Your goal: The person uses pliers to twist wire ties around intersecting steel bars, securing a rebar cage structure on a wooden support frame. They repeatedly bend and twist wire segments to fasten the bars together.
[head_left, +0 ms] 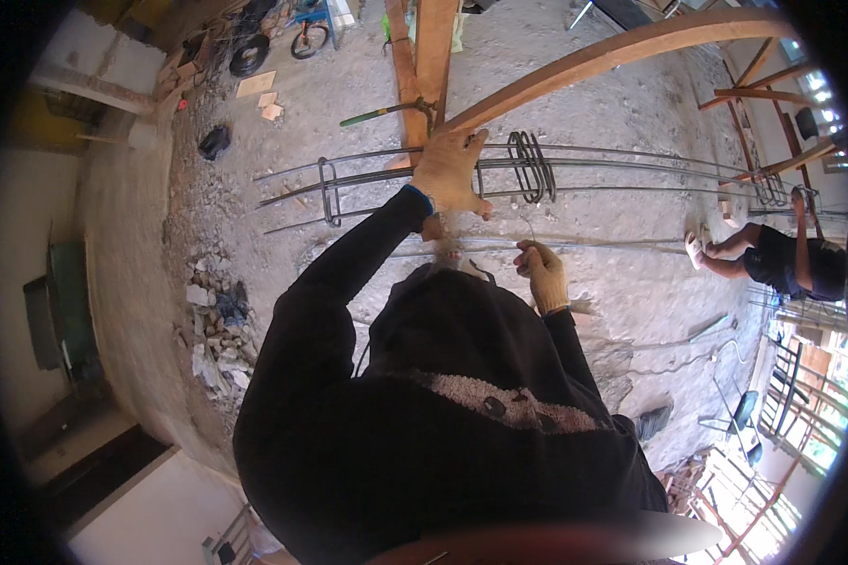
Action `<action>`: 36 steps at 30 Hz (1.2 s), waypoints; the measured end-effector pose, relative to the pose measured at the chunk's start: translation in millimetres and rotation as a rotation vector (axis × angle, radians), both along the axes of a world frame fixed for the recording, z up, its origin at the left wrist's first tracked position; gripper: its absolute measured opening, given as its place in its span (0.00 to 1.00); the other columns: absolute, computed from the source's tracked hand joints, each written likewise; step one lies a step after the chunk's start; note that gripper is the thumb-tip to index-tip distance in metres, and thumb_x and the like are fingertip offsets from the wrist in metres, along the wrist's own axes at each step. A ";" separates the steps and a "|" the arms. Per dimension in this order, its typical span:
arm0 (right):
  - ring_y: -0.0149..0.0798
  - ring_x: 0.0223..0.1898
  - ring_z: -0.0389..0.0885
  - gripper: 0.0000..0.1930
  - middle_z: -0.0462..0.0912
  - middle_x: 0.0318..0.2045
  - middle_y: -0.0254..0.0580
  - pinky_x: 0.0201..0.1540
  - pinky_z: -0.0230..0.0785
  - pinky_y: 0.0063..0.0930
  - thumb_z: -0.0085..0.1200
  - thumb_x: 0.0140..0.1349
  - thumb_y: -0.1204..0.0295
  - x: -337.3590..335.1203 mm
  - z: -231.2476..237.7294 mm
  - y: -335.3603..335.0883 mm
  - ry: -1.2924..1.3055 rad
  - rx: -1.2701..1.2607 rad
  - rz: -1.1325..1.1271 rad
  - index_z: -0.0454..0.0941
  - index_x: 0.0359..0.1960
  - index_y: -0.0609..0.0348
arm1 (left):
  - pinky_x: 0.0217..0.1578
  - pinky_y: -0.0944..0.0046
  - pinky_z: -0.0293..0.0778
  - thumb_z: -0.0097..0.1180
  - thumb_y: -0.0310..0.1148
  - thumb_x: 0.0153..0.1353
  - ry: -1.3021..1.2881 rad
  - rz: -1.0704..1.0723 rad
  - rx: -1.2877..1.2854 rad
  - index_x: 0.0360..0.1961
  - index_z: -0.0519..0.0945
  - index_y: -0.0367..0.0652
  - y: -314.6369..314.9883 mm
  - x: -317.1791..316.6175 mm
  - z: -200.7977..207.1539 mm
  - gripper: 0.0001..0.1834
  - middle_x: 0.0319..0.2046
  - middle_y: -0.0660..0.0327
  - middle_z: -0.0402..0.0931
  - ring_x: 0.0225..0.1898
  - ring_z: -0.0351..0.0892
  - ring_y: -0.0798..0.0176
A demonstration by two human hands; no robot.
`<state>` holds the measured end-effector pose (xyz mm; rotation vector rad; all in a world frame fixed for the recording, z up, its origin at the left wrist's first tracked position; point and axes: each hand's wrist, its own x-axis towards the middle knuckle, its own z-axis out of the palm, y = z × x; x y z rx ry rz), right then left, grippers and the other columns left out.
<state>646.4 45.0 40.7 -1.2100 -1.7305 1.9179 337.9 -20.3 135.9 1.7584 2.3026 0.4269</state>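
Several long steel reinforcing bars (622, 164) run from left to right in front of me. A rectangular steel stirrup (329, 192) encircles them near their left ends, and several more stirrups (531, 168) are bunched right of my left hand. My left hand (450, 174), in a tan work glove, lies across the bars with thumb and fingers spread, beside another stirrup (481, 177). Lower and to the right, my gloved right hand (544, 276) pinches a thin wire (530, 226) that points up toward the bars.
Wooden beams (622, 55) rise just beyond the bars, with a green-handled tool (377, 116) against them. Rubble (219, 330) lies at the left. Another person (787, 259) works by the bars' far right end. A black coil (250, 56) lies at the back left.
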 end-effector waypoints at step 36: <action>0.28 0.30 0.77 0.21 0.86 0.29 0.35 0.35 0.70 0.30 0.54 0.78 0.58 3.6 3.3 3.9 -0.196 0.008 0.021 0.92 0.47 0.64 | 0.63 0.48 0.77 0.76 0.43 0.62 0.001 1.192 0.773 0.62 0.82 0.34 -177.4 -95.5 -8.4 0.33 0.59 0.40 0.82 0.60 0.82 0.38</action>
